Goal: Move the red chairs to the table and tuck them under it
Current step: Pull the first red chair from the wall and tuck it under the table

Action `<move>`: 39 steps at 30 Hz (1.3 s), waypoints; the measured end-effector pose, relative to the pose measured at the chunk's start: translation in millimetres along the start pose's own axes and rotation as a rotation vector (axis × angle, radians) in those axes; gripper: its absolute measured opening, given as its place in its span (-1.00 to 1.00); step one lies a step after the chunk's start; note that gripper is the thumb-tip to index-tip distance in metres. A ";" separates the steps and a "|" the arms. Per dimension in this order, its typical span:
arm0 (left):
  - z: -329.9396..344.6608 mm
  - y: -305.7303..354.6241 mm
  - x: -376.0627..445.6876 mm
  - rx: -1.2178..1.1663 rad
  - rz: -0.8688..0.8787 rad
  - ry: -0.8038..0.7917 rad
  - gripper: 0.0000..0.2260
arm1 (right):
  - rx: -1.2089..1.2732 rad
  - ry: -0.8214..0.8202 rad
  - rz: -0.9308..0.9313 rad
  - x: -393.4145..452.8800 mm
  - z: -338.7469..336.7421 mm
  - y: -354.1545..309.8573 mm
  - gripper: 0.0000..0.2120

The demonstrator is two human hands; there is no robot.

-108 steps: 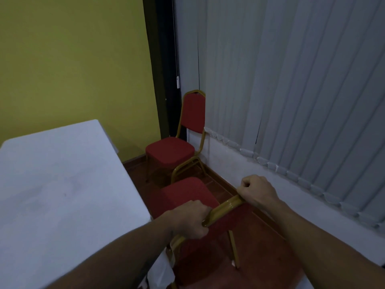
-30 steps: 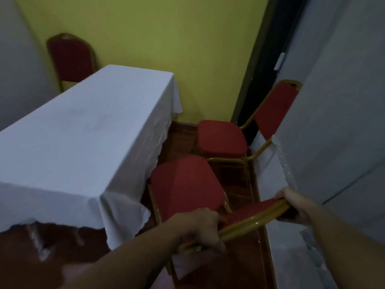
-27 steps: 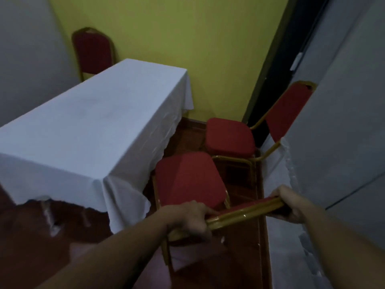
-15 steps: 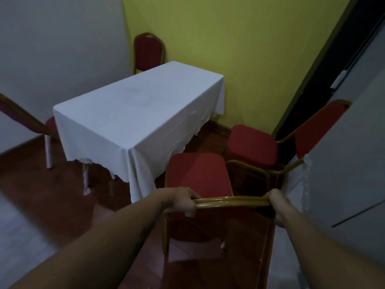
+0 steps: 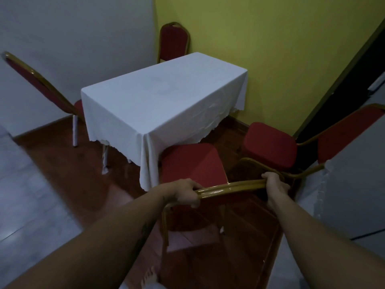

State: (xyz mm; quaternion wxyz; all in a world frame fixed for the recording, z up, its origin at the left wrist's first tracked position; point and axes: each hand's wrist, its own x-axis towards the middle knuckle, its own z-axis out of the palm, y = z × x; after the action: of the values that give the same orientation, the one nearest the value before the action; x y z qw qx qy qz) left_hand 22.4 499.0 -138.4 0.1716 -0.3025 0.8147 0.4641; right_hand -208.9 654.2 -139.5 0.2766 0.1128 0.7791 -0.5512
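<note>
since a moment ago the view has swung off the window wall and onto the whole rectangular tabletop draped in a white cloth (image 5: pixel 162 97), and the red padded chair with a gold metal frame (image 5: pixel 191 163) now faces that tabletop rather than lying alongside it. judging by this, the chair is lined up for tucking and only the push under remains.

the left hand (image 5: pixel 185 192) wraps the left end of the chair's gold top rail, its fingers (image 5: pixel 194 203) curled shut around the tube. the right hand (image 5: pixel 275 184) does the same at the right end, fingers closed over the rail. both hold firmly; neither is open.

the held chair's seat sits just beside the near corner of the tabletop, its front edge touching or nearly touching the hanging cloth, not yet under it. a second red chair (image 5: pixel 270 144) stands to the right of the tabletop, near it, untucked. a third (image 5: pixel 41 86) leans in at the tabletop's left side, and a fourth (image 5: pixel 174 41) stands behind its far end.
</note>
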 end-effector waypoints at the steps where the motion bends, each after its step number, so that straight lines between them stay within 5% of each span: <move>1: 0.7 1.6 3.7 -0.014 0.002 0.037 -0.42 | 0.034 0.016 -0.009 -1.0 5.5 -2.7 -0.28; 4: 2.7 11.2 17.2 -0.041 0.001 0.125 -0.52 | 0.135 0.005 0.008 -3.4 19.2 -12.2 -0.23; 8: 4.5 29.6 38.3 0.008 -0.032 0.149 -0.69 | 0.164 -0.107 -0.020 -4.1 25.6 -28.4 -0.40; 26: -37.8 20.2 95.1 -0.230 -0.066 0.036 -0.33 | 0.066 -0.276 -0.100 1.7 83.8 -42.3 -0.34; 39: -75.5 51.6 153.0 0.069 -0.081 0.049 -0.52 | -0.041 -0.269 -0.108 60.9 101.7 -94.7 -0.41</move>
State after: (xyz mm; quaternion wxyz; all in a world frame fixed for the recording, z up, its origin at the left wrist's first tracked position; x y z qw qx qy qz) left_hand -127.2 403.1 -151.9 0.1804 -0.3402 0.8214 0.4208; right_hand -273.3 517.9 -122.3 0.3505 -0.0099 0.7512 -0.5593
